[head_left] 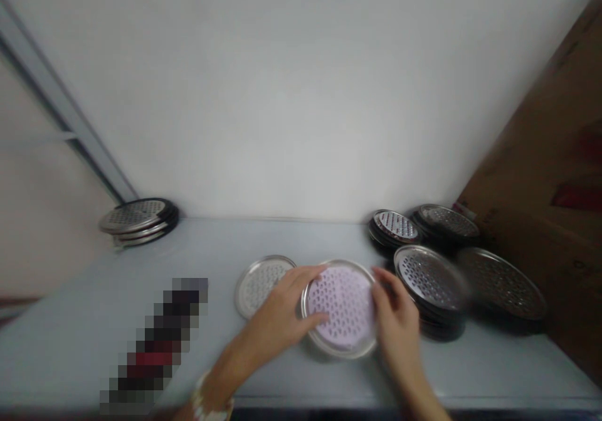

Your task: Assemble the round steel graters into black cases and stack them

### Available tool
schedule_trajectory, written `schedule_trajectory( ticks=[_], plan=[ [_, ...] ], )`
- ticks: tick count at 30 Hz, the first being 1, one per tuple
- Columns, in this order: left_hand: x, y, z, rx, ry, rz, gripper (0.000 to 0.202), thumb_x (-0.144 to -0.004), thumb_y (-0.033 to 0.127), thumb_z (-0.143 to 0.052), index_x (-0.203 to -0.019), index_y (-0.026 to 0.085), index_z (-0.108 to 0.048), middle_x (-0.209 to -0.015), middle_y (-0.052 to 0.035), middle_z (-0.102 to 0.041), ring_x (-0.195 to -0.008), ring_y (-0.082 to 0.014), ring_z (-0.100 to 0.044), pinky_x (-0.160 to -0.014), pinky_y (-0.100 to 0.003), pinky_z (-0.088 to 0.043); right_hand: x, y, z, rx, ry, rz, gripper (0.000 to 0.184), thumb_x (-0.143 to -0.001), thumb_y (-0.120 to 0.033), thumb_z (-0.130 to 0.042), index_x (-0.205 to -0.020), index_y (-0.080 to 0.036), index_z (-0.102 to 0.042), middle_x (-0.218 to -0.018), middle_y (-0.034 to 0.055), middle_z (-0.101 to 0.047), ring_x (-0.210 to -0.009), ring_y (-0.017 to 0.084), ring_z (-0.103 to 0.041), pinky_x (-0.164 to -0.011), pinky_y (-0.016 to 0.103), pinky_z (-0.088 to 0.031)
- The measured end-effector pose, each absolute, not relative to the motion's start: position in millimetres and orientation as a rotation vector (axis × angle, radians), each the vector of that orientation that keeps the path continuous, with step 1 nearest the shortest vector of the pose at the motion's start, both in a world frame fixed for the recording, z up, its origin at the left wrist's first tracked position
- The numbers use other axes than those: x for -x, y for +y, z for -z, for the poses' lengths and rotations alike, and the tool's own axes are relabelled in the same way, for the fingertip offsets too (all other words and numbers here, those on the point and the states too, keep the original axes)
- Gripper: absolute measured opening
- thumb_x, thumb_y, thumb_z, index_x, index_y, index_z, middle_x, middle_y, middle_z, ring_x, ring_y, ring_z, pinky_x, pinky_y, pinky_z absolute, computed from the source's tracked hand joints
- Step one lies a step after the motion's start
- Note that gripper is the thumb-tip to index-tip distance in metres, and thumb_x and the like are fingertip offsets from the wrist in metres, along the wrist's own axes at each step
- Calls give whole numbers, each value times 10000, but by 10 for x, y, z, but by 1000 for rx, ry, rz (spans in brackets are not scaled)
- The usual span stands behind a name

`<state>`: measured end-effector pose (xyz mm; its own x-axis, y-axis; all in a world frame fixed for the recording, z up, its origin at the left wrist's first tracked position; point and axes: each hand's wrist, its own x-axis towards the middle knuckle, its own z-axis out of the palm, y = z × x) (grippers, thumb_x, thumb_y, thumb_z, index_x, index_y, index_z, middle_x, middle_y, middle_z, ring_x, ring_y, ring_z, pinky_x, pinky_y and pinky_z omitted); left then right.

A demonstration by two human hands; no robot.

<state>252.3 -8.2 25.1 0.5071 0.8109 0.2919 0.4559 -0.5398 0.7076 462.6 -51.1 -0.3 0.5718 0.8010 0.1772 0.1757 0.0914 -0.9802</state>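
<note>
Left hand point(277, 324) and right hand point(397, 327) are gripping a perforated metal tray point(341, 305), fingers point(301, 280) spread around its rim, at six o'clock on the bench point(291, 383).

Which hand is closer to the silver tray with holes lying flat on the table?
Left. The left hand sits right beside the silver tray. The right hand is farther away, on the other side of the pink-tinted tray that both hands touch.
</note>
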Motion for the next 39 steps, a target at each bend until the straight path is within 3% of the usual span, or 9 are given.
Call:
schedule_trajectory(
  ticks=[7, 10, 12, 14, 19, 25, 31, 35, 39],
  plan=[
    [-2599, -92, -190, -1821, 1067, -1086, 581, -826, 306, -760, -1370, 276, -560, -1399, -107, -572, -1245, -290, -589, -928, -390, -581, -4638, -497, 23, 1425, -883, -565, 383, -833, -466, -622, -1066, -176, -716, -1124, 126, -762, -990, 283, -692, -794, 350, -541],
    [-2620, -62, -150, -1555, 1103, -1085, 523, -897, 440, -644, -1361, 216, -553, -1228, -115, -648, -950, -236, -703, -733, -332, -610, -4653, -487, 50, 1433, -860, -565, 386, -829, -472, -630, -1058, -175, -724, -1107, 124, -763, -999, 292, -689, -816, 366, -538],
    [-2600, -16, -138, -1462, 1084, -965, 562, -914, 524, -574, -1362, 185, -548, -992, -75, -690, -681, -192, -679, -552, -292, -568, -4666, -477, 76, 1436, -872, -564, 383, -829, -474, -633, -1051, -178, -730, -1112, 122, -758, -1020, 295, -683, -848, 379, -534],
    [-2526, 51, -147, -1484, 1104, -900, 540, -924, 537, -515, -1315, 170, -586, -853, -46, -685, -581, -181, -633, -475, -269, -501, -4685, -464, 109, 1436, -900, -555, 367, -832, -470, -623, -1033, -185, -736, -1111, 119, -755, -1035, 296, -677, -873, 387, -531],
    [-2047, 202, -218, -1946, 1430, -794, 220, -850, 334, -585, -952, 214, -738, -843, -50, -741, -760, -228, -672, -720, -315, -494, -4772, -410, 218, 1450, -978, -551, 333, -844, -460, -596, -974, -193, -746, -1060, 108, -749, -1032, 290, -662, -923, 401, -510],
    [-1538, 108, -192, -2175, 1518, -315, 88, -792, 238, -682, -867, 223, -725, -922, -58, -735, -920, -268, -665, -845, -336, -462, -4808, -363, 301, 1441, -1077, -681, 360, -845, -486, -590, -973, -186, -744, -1007, 106, -741, -973, 286, -665, -947, 426, -493],
    [-1638, -104, -47, -2327, 1451, -507, 72, -835, 255, -720, -900, 235, -696, -1056, -58, -690, -1051, -289, -613, -922, -382, -473, -4680, -413, 293, 1396, -1104, -686, 364, -842, -499, -607, -960, -192, -762, -1022, 104, -755, -988, 287, -683, -926, 411, -514],
    [-1724, -159, 22, -2275, 1371, -622, 114, -927, 206, -570, -865, 227, -662, -977, -54, -683, -940, -251, -646, -876, -362, -500, -4723, -435, 291, 1407, -1059, -700, 406, -835, -538, -625, -983, -187, -765, -1003, 110, -773, -949, 292, -704, -842, 396, -546],
    [-1662, -87, -62, -2061, 1514, -1023, 151, -957, 328, -537, -883, 231, -627, -850, -26, -664, -793, -230, -638, -777, -334, -495, -4814, -426, 316, 1433, -1011, -667, 419, -822, -542, -635, -1008, -191, -767, -1043, 110, -770, -1003, 304, -693, -893, 413, -528]
  ],
)
